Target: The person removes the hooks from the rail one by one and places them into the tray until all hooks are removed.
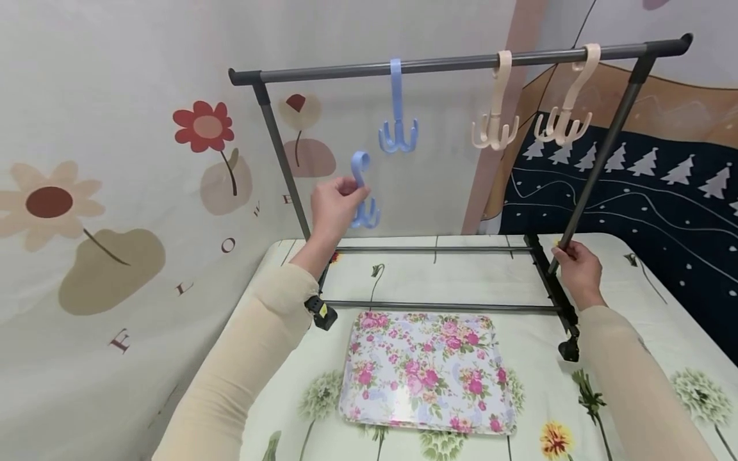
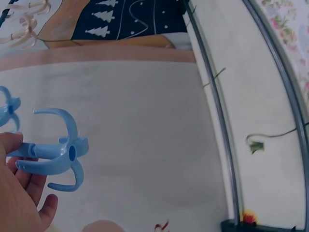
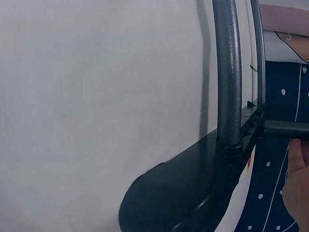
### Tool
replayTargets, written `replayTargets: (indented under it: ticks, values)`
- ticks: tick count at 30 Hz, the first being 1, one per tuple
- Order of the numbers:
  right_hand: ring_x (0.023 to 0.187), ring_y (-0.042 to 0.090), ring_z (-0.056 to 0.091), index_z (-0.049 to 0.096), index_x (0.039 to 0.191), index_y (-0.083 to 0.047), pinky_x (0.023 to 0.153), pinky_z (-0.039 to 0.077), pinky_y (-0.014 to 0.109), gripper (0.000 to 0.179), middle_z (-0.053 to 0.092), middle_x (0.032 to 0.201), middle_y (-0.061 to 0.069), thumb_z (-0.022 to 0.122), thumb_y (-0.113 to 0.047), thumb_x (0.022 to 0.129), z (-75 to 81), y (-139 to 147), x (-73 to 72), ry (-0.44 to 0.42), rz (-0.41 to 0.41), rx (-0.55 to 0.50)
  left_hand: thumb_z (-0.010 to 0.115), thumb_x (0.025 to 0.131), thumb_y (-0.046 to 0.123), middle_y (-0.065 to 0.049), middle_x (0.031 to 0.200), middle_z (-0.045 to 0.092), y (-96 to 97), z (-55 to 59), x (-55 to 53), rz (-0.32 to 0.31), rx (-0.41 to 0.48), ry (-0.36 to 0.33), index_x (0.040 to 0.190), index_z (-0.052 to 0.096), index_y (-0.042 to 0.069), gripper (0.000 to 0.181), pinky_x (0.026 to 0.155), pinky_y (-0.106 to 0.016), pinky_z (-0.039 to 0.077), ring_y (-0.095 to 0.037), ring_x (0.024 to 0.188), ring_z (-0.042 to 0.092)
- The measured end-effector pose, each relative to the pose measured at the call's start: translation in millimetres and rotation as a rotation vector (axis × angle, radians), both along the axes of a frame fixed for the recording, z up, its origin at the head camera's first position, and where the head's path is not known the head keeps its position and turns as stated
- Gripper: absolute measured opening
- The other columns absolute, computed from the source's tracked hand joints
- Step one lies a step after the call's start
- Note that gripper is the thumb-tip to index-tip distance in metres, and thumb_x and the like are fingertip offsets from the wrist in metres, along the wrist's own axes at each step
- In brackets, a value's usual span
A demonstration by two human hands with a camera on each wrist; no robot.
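Blue hook in left hand, long axis near-vertical, crook uppermost

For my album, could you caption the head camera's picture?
Left hand holds a blue hook below the top bar; right hand grips a side post.

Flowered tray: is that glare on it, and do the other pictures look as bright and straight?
Head view: yes, a whitish glare patch on the flowered tray, in a bright picture; left wrist view: dimmer and bluish, the rack's lower rails bowed, likely by the lens, the blue hook fairly sharp; right wrist view: dim and bluish too.
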State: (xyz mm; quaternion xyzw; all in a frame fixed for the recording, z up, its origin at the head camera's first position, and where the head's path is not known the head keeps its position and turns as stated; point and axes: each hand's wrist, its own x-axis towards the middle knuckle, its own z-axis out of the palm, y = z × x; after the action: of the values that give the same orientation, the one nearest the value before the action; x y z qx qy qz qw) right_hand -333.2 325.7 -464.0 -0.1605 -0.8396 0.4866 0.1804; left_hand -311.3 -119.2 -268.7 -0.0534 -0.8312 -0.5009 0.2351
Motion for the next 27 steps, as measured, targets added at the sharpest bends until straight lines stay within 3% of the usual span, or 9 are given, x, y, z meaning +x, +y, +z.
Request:
replayTargets:
  ticks: [1,7,11,14,21,27]
  values:
    - [0.121,0.034,0.054,0.055,0.135,-0.002,0.094,0.045,0.046,0.050,0.059,0.132,0.020,0.052,-0.040,0.103,-0.4,0,0.4,0.009,0.004,-0.008,0.077,0.088,0.023,-0.009,0.091,0.074,1.7,-3.8,-0.2,-0.015,0.003,-0.009,0.099,0.075,0.003,0.023,0.077,-0.034,0.056,-0.021,0.083,0.071]
    - [0.116,0.030,0.056,0.058,0.130,-0.004,0.083,0.046,0.048,0.048,0.063,0.126,0.015,0.054,-0.042,0.101,-0.7,-1,1.1,0.000,-0.009,0.005,0.076,0.089,0.023,-0.006,0.091,0.074,10.6,-25.3,4.0,-0.087,-0.002,-0.070,0.099,0.074,0.005,0.021,0.077,-0.035,0.055,-0.019,0.084,0.070]
    - [0.121,0.036,0.052,0.055,0.134,0.000,0.098,0.042,0.051,0.046,0.059,0.130,0.022,0.051,-0.035,0.104,3.8,-3,5.7,0.012,0.022,-0.011,0.077,0.088,0.023,-0.004,0.091,0.074,18.6,-39.3,7.5,-0.144,0.015,-0.098,0.098,0.074,0.007,0.019,0.081,-0.038,0.054,-0.018,0.086,0.070]
    - [0.122,0.037,0.051,0.053,0.136,0.002,0.103,0.039,0.051,0.045,0.058,0.132,0.024,0.048,-0.032,0.106,6.1,-4,7.4,0.007,0.035,-0.001,0.078,0.088,0.021,-0.004,0.090,0.074,26.5,-48.9,8.9,-0.188,0.020,-0.113,0.096,0.074,0.007,0.017,0.083,-0.038,0.054,-0.017,0.085,0.070]
    - [0.118,0.034,0.051,0.053,0.136,0.002,0.100,0.041,0.049,0.046,0.058,0.130,0.023,0.046,-0.032,0.106,6.7,-3,7.6,0.001,0.039,0.019,0.077,0.088,0.022,0.000,0.087,0.073,40.9,-71.4,12.9,-0.233,-0.018,-0.138,0.093,0.074,0.008,0.015,0.077,-0.035,0.057,-0.015,0.081,0.070]
    - [0.119,0.035,0.051,0.054,0.134,0.002,0.101,0.040,0.050,0.045,0.058,0.130,0.023,0.047,-0.032,0.106,6.2,-2,6.7,0.006,0.039,0.021,0.075,0.090,0.022,0.002,0.085,0.072,48.3,-89.9,15.5,-0.274,-0.015,-0.142,0.089,0.074,0.010,0.012,0.082,-0.039,0.055,-0.013,0.083,0.069]
